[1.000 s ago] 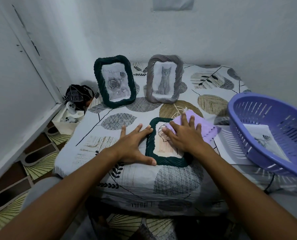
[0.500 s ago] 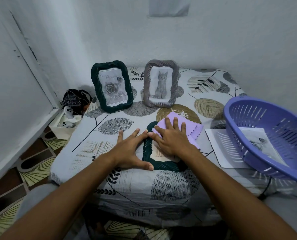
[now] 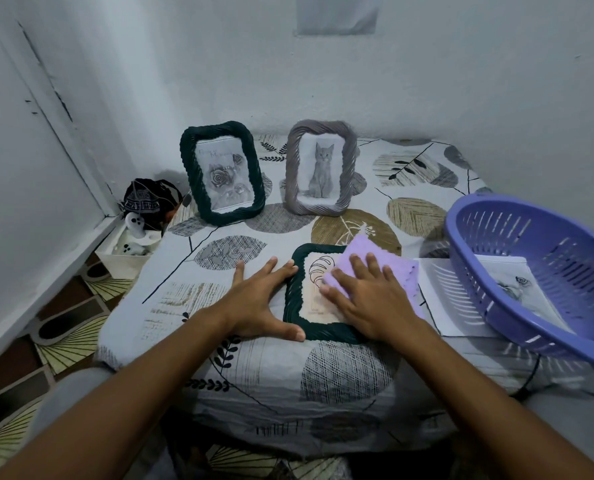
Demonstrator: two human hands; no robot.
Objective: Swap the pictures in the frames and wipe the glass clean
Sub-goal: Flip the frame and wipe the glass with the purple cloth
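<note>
A dark green twisted frame [image 3: 297, 296] lies flat near the table's front edge, with a line drawing under its glass. My right hand [image 3: 368, 299] presses a lilac cloth [image 3: 378, 258] onto the glass with straight fingers. My left hand [image 3: 260, 299] lies flat against the frame's left edge, thumb along its front corner. At the back stand two upright frames: a dark green frame [image 3: 222, 173] with a rose picture and a grey frame [image 3: 319, 168] with a cat picture.
A purple slotted basket [image 3: 496, 282] sits at the right, with a printed picture [image 3: 517, 289] inside and a white sheet [image 3: 441, 306] under its near rim. A leaf-patterned cloth [image 3: 219, 341] covers the table. A white box with a dark bag [image 3: 143, 202] stands on the floor at the left.
My right hand slid the lilac cloth left across the glass, then back to the right. My left hand stayed against the frame's left edge.
</note>
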